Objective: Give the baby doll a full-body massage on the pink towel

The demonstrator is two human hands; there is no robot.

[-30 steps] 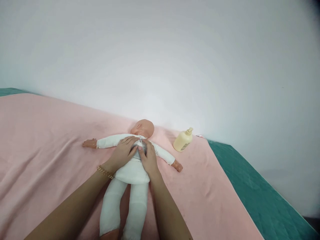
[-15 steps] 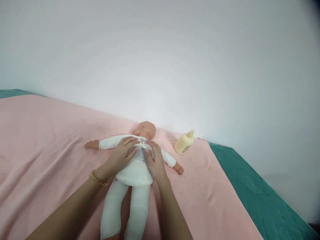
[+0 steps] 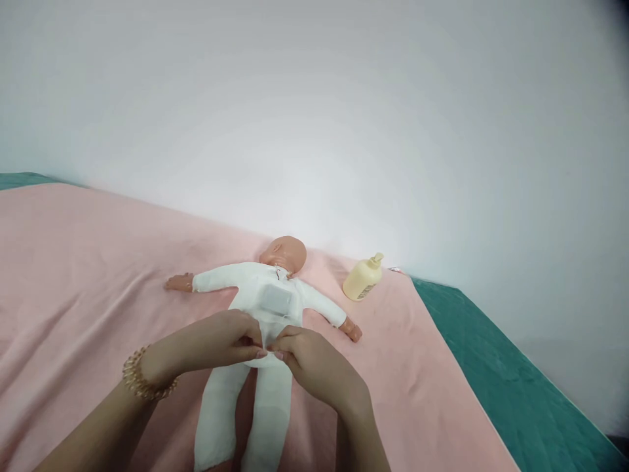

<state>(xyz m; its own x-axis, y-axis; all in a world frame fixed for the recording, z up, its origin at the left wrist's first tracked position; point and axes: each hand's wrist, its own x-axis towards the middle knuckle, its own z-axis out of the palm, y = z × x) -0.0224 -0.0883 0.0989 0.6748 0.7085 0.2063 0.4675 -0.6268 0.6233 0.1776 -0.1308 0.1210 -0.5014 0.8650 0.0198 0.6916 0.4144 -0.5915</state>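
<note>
A baby doll with a white cloth body lies on a pink sheet, arms spread and head at the far end. On its torso, a pale grey rectangular panel shows. Over the doll's lower torso my left hand is closed, thumb and fingers pinching thin white fabric. Facing it from the right, my right hand pinches the same fabric, its fingertips close to the left ones. A beaded bracelet circles my left wrist.
Beyond the doll's arm on the right stands a cream pump bottle. A green cover shows past the sheet's right edge. A pale wall rises directly behind the bed.
Both hands have moved from the doll's upper torso down toward its waist. Their fingers went from lying flat to pinching the white fabric, and the grey panel is now uncovered by the hands.
</note>
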